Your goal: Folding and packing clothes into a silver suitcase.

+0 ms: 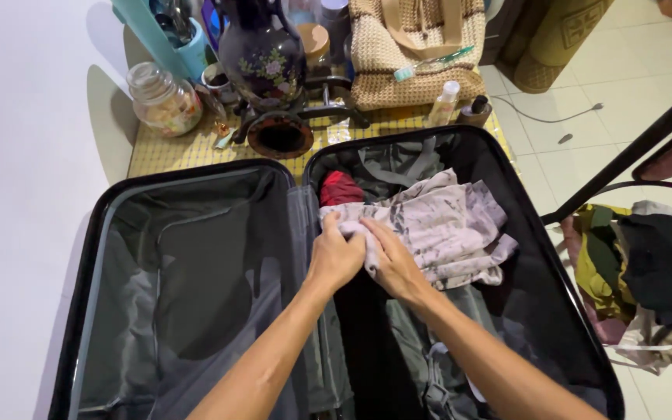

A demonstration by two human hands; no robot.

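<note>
My forearms reach in from the bottom edge over the open black suitcase (87,257), which lies flat with both halves lined in grey. My left hand (336,257) is curled shut on a fold of the pale patterned garment (445,225), and my right hand (393,260) lies just beside it, fingers pressed down and gripping the same cloth. The garment sits bunched in the right half of the case, touching a rolled red cloth (341,188) at its far left corner. To my right, clothes are heaped on a chair (655,264). Beyond the case, the yellow-covered worktop (173,152) carries a glass jar (163,99), a dark flowered vase (262,54) and a woven bag (418,47).
</note>
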